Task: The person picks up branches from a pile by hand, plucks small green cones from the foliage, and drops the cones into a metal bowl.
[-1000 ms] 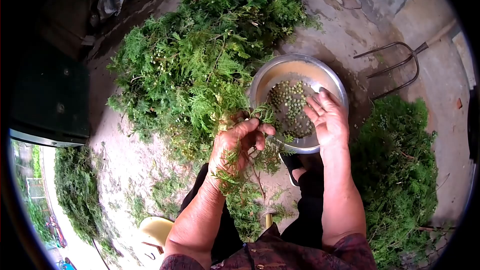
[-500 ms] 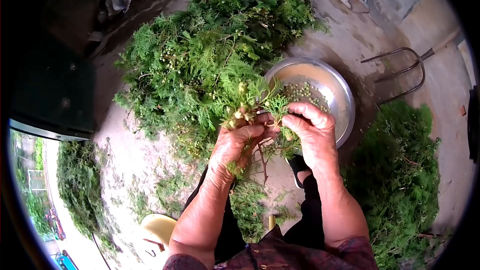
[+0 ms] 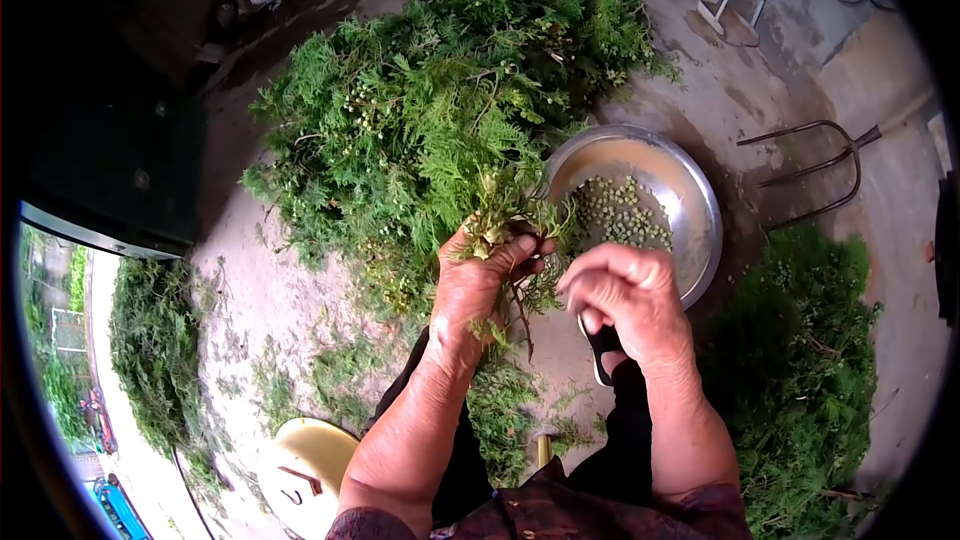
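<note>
My left hand is closed around a leafy evergreen sprig with pale green cones, its thin brown stem hanging below the fingers. A little to the right, my right hand is curled, thumb and fingers together; whatever may be inside is hidden. Beyond it stands a wide metal basin with many small round green cones on its bottom. A large heap of evergreen branches lies just past my left hand.
A pitchfork head rests at the right, above a second pile of greenery. More cut branches lie at the left. A yellowish round lid-like object is near my left forearm. A metal stand is at the back right.
My right hand has drawn away from the sprig, down and slightly right, with its fingers curling in. My left hand keeps hold of the sprig. The view has shifted a little.
</note>
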`<state>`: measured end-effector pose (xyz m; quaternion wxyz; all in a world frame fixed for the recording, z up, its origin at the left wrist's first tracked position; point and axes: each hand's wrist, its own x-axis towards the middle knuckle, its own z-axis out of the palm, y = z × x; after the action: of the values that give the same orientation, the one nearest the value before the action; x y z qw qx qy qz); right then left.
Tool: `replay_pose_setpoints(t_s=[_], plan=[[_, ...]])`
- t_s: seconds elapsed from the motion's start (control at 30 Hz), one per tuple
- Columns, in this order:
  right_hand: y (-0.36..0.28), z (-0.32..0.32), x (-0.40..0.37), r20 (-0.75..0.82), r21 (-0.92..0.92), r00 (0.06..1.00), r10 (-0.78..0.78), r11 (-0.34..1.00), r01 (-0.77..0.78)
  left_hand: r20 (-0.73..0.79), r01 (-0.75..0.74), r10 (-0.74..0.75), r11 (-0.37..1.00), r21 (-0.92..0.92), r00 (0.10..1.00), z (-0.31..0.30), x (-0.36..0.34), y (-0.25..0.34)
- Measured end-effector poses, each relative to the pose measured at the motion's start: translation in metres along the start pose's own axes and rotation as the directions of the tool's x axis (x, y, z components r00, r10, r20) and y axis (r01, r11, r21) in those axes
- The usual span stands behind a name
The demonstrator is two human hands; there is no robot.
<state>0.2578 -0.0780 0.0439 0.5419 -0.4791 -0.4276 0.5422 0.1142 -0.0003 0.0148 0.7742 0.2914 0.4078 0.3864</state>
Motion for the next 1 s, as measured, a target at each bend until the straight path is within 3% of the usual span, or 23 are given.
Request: replay_pose_setpoints(t_s=[0.03,0.07,0.13,0.17,0.27,0.4,0.43,0.57,0.67,0.7,0.8,1.0], plan=[[0.004,0.004,0.006,-0.253,0.100,0.966,-0.057,0.991,0.085,0.007,-0.031,0.031,0.999,0.045,0.999,0.002,-0.002,0.001],[0.008,0.001,0.011,-0.382,0.100,0.921,-0.076,0.987,0.123,0.019,0.002,-0.003,1.000,0.031,1.000,0.002,-0.002,0.002],[0.024,-0.005,0.021,-0.405,-0.096,0.898,-0.172,0.985,0.146,0.048,0.078,-0.078,0.997,0.008,0.996,-0.001,-0.003,0.002],[0.030,-0.007,0.021,-0.378,-0.032,0.924,-0.056,0.998,0.048,0.075,0.094,-0.094,0.996,0.006,0.993,-0.003,-0.001,-0.001],[0.031,0.008,0.023,-0.288,0.209,0.957,-0.030,0.973,0.093,0.141,0.124,-0.127,0.992,0.036,0.982,0.000,-0.004,-0.002],[0.029,0.010,0.024,-0.326,0.115,0.945,-0.025,0.991,0.066,0.204,0.109,-0.116,0.993,0.045,0.972,0.003,-0.007,-0.004],[0.032,0.008,0.024,-0.329,0.014,0.943,-0.052,0.998,0.060,0.179,0.125,-0.131,0.991,0.044,0.975,0.003,-0.007,-0.003],[0.028,0.015,0.023,-0.396,-0.065,0.898,-0.191,0.982,0.180,0.119,0.122,-0.131,0.989,0.079,0.984,0.004,-0.005,-0.002],[0.032,0.008,0.022,-0.277,-0.439,0.888,-0.367,0.870,0.223,0.131,0.145,-0.148,0.989,0.035,0.980,0.002,-0.004,-0.005],[0.026,0.009,0.022,-0.227,-0.484,0.893,-0.389,0.840,0.243,0.126,0.156,-0.158,0.987,0.032,0.979,0.002,-0.003,-0.006],[0.029,0.005,0.021,-0.116,-0.565,0.879,-0.463,0.758,0.325,0.118,0.168,-0.171,0.985,0.034,0.978,0.002,-0.003,-0.007],[0.029,0.008,0.019,-0.196,-0.603,0.843,-0.500,0.740,0.298,0.102,0.160,-0.163,0.987,0.032,0.981,0.007,-0.004,-0.005]])
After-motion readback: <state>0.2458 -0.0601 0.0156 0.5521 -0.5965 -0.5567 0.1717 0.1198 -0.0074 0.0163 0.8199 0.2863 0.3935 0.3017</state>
